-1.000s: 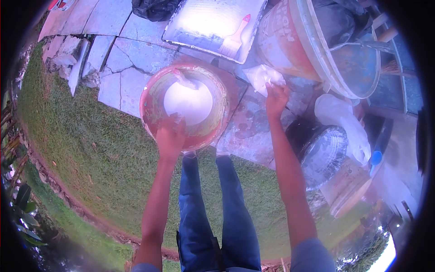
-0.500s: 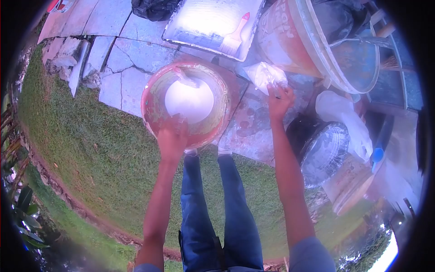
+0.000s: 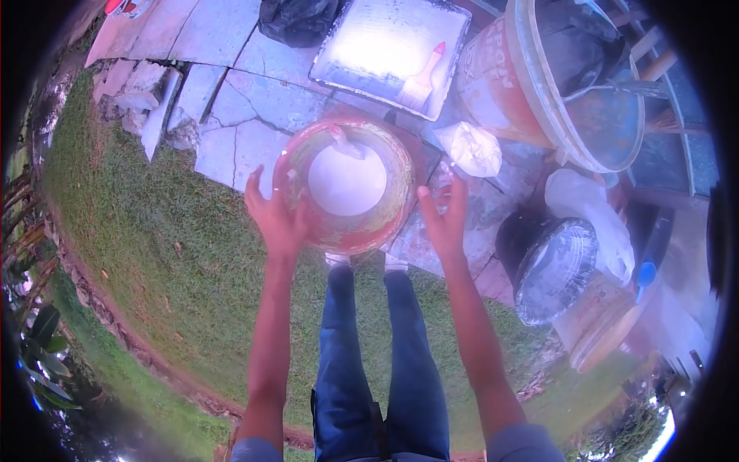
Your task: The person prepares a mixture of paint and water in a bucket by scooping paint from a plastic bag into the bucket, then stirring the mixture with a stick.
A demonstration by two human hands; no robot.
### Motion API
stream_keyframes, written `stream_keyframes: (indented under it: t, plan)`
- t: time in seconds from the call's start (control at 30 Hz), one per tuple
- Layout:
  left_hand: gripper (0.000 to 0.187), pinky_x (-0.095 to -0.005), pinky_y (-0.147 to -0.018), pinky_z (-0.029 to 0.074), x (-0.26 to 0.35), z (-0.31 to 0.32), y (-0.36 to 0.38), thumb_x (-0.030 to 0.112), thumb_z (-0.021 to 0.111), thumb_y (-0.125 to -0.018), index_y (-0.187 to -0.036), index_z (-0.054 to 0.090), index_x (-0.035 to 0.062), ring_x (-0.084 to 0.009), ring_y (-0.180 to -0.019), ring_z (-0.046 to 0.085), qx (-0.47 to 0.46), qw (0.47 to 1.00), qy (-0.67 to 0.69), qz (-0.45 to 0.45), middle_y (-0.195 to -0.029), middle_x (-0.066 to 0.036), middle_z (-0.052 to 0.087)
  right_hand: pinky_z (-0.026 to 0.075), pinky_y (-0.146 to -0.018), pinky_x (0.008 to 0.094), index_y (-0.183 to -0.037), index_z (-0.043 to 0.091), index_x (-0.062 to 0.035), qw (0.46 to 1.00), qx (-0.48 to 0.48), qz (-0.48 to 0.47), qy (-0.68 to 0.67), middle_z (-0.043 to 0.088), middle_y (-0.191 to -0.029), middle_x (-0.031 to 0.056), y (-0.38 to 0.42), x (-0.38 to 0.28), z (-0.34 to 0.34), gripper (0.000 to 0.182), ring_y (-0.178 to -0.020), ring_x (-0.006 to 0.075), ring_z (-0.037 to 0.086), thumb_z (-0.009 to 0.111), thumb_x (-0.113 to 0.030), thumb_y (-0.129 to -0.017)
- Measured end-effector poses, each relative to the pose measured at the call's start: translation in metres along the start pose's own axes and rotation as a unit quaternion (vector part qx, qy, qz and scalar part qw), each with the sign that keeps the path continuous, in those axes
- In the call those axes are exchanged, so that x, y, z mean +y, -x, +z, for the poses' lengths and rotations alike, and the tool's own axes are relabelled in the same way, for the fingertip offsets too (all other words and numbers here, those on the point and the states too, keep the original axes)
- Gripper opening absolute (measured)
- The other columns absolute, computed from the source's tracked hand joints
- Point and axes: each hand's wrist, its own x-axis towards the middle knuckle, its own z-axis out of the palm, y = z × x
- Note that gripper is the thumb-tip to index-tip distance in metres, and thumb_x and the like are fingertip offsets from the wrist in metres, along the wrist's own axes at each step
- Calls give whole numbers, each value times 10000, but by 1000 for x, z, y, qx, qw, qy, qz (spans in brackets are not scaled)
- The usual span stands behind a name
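A round reddish bucket (image 3: 400,165) with a smeared inner wall stands on the paving, white liquid (image 3: 346,181) in its bottom. Something pale (image 3: 346,145) leans inside against its far wall. My left hand (image 3: 279,215) is at the bucket's left side, fingers spread and thumb by the rim. On the other side my right hand (image 3: 445,219) is held open, fingers apart, a little off the bucket's right edge. Just beyond it lies a crumpled white plastic bag (image 3: 471,148).
A paint tray (image 3: 369,46) holding a brush (image 3: 419,85) sits at the back. Large tubs (image 3: 493,85) stand at the upper right. A dark bucket (image 3: 531,239) with a whitish inside tilts at right, near a white bag (image 3: 585,208). Broken slabs (image 3: 150,88) border the grass (image 3: 169,231).
My right hand has let go of the white bag and come in beside the bucket. My left hand has shifted from the near rim to the left side, fingers spreading. The view has moved slightly.
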Motion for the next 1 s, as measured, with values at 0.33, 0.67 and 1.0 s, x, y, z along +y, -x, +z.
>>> stream_keyframes:
  t: [0.33,0.67,1.0]
  plan:
    - [484,-668,-1129,172,4,-11,2,286,758,-754,-1215,677,158,-510,-1443,190,-99,982,-115,114,-1539,-258,299,500,-808,382,-1223,616,-47,978,56,-142,141,607,-1024,133,-17,-78,48,461,-908,295,613,768,-272,-851]
    - [696,-514,-1071,356,-21,-15,15,183,698,-848,-1385,359,-104,-466,-1289,378,-76,992,79,-68,-1412,-317,299,549,-761,435,-1139,660,-105,957,-40,-80,274,697,-943,112,-32,-86,129,413,-890,322,696,734,-378,-837]
    - [599,-500,-1026,474,-37,16,71,180,717,-893,-1404,414,99,-261,-1253,518,-163,554,598,-557,-1342,-103,511,545,-738,475,-1012,715,-136,921,-47,-109,371,721,-943,86,-48,-62,170,419,-870,311,710,694,-512,-828]
